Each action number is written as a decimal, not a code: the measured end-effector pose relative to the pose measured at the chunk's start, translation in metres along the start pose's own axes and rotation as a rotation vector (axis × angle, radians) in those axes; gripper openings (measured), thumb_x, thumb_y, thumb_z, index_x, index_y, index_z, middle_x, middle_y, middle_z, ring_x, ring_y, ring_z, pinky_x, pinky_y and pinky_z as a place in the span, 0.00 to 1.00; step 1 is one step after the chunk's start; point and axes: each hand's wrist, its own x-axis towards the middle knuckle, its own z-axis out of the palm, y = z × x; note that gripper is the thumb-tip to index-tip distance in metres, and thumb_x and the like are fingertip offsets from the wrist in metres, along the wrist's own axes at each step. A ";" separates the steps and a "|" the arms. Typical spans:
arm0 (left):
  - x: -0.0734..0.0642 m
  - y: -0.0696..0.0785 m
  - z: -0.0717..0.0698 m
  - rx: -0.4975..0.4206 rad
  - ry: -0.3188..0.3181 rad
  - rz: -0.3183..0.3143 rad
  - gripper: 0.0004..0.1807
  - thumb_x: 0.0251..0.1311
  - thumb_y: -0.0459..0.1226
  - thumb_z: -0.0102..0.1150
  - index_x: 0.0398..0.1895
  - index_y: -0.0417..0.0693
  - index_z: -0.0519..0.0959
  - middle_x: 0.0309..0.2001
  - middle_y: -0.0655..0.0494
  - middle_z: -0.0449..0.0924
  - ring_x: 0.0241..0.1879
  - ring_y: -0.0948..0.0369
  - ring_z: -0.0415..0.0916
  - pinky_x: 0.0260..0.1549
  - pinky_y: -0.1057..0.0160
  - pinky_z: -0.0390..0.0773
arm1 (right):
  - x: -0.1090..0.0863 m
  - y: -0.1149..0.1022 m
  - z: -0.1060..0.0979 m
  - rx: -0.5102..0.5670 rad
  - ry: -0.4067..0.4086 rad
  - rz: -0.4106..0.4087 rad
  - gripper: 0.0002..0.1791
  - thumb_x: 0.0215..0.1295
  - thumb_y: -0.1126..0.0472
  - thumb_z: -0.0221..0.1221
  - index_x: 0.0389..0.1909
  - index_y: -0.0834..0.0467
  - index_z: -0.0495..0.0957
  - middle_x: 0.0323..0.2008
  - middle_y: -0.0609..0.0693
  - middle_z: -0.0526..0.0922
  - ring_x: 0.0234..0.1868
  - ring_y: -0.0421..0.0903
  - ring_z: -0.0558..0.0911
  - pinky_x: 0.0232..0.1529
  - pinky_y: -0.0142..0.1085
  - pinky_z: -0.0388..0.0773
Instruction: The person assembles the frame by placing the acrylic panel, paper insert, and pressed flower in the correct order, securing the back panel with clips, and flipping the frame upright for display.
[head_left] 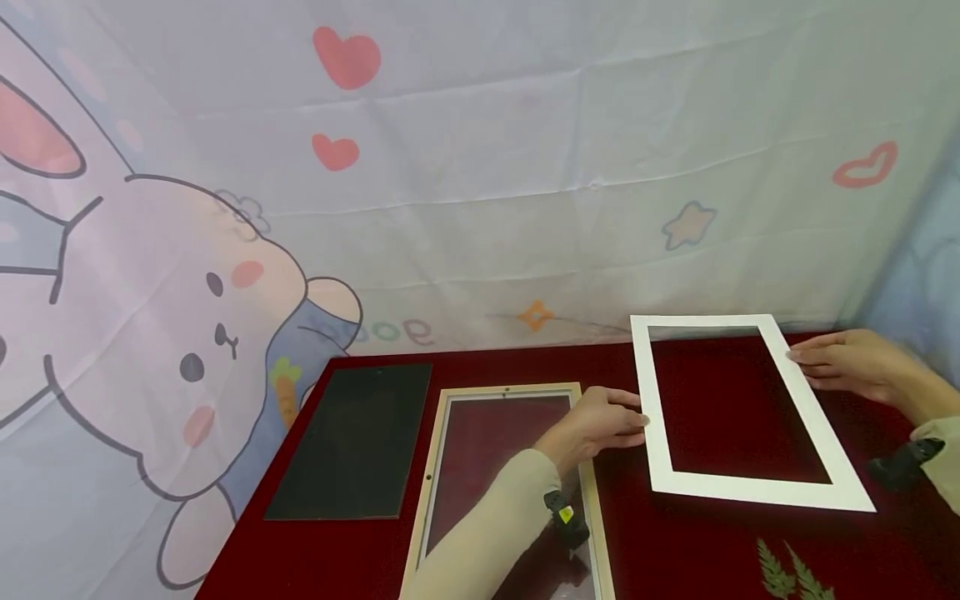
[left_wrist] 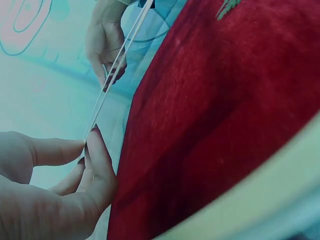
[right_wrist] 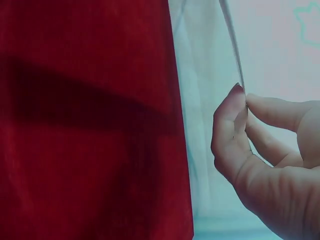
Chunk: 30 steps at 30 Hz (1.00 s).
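A white rectangular picture mat (head_left: 660,450) with a large window is held up above the red tablecloth on the right. My left hand (head_left: 600,421) pinches its left edge between thumb and fingers, and my right hand (head_left: 862,367) pinches its right edge. Seen edge-on in the left wrist view, the mat (left_wrist: 102,102) is a thin strip between the left thumb and fingers. In the right wrist view, the right fingers (right_wrist: 227,120) and thumb meet on its thin edge. Below my left forearm lies a light wooden picture frame (head_left: 431,475) with a clear pane.
A dark backing board (head_left: 352,442) lies flat on the left of the red cloth (head_left: 247,567). Green fern leaves (head_left: 776,571) lie at the front right. A printed cloth backdrop (head_left: 480,250) hangs right behind the table's far edge.
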 end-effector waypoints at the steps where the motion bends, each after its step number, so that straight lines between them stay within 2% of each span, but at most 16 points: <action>1: -0.003 0.000 -0.003 0.001 -0.010 0.006 0.14 0.59 0.25 0.62 0.49 0.38 0.79 0.38 0.49 0.79 0.33 0.61 0.79 0.40 0.60 0.87 | 0.000 -0.002 0.002 0.019 -0.009 -0.003 0.06 0.75 0.58 0.52 0.41 0.48 0.78 0.38 0.32 0.83 0.42 0.30 0.82 0.45 0.31 0.83; 8: -0.024 0.004 -0.033 0.057 -0.066 0.031 0.18 0.59 0.28 0.62 0.53 0.37 0.77 0.37 0.50 0.80 0.33 0.61 0.81 0.41 0.60 0.87 | -0.003 -0.018 0.023 0.115 -0.036 -0.049 0.13 0.75 0.62 0.51 0.37 0.44 0.81 0.38 0.35 0.85 0.43 0.33 0.84 0.44 0.30 0.83; 17: -0.059 0.007 -0.086 0.153 -0.122 0.105 0.19 0.62 0.33 0.61 0.57 0.43 0.77 0.43 0.50 0.82 0.38 0.61 0.83 0.45 0.57 0.86 | -0.006 -0.043 0.065 0.155 -0.060 -0.124 0.12 0.74 0.64 0.52 0.38 0.45 0.82 0.39 0.36 0.86 0.43 0.35 0.85 0.44 0.31 0.84; 22: -0.078 0.005 -0.108 0.177 -0.102 0.114 0.17 0.63 0.35 0.61 0.56 0.45 0.79 0.47 0.48 0.83 0.41 0.58 0.83 0.47 0.56 0.85 | -0.011 -0.054 0.089 0.225 -0.071 -0.143 0.09 0.73 0.64 0.54 0.40 0.50 0.82 0.39 0.40 0.87 0.41 0.38 0.86 0.43 0.33 0.85; 30: -0.107 -0.003 -0.135 0.177 -0.050 0.076 0.20 0.64 0.36 0.61 0.59 0.43 0.77 0.49 0.46 0.82 0.42 0.57 0.83 0.49 0.54 0.85 | -0.023 -0.063 0.130 0.330 -0.101 -0.185 0.07 0.72 0.63 0.55 0.42 0.54 0.82 0.39 0.42 0.87 0.42 0.39 0.87 0.44 0.34 0.85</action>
